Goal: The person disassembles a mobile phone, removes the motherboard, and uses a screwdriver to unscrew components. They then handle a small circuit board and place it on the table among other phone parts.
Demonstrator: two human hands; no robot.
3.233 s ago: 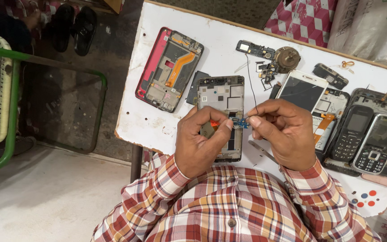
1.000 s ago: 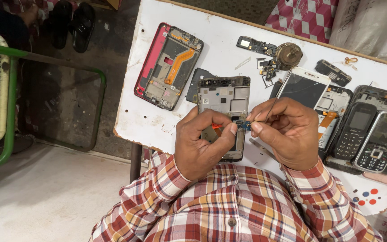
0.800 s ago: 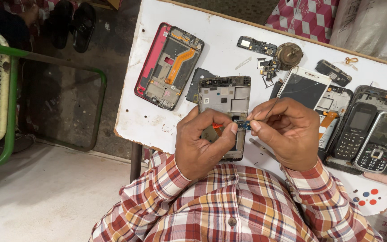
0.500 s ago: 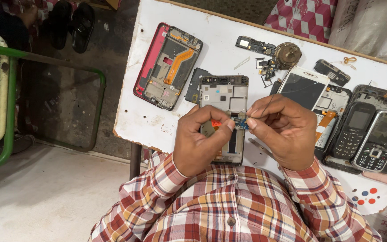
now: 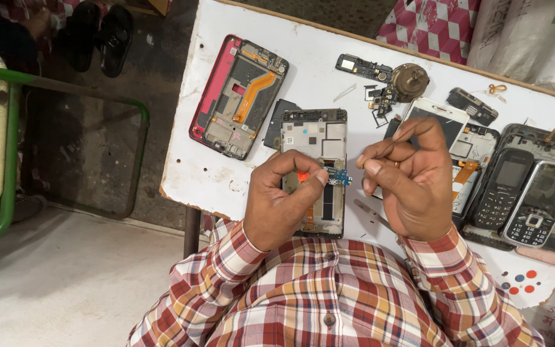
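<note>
A: Over the white table (image 5: pixel 213 167), the left hand (image 5: pixel 284 205) has thumb and forefinger pinched shut on a small blue circuit board (image 5: pixel 338 177), held just above the opened phone frame (image 5: pixel 315 168).

B: And the right hand (image 5: pixel 412 186)?

A: Fingers closed narrowly round a thin metal probe (image 5: pixel 390 144), its tip pointing toward that little board. My read: the small board is being worked free or seated, mid-step.

B: So what does the next move call for?

A: Fine control, I'd say: a steady pinch, and the tip kept on the board.

B: Room to move?

A: Tight on the right, where keypad phones (image 5: pixel 521 196) and loose parts (image 5: pixel 380 96) crowd in. The red phone chassis (image 5: pixel 237 96) lies left, apart. The near table edge runs just under both wrists.
</note>
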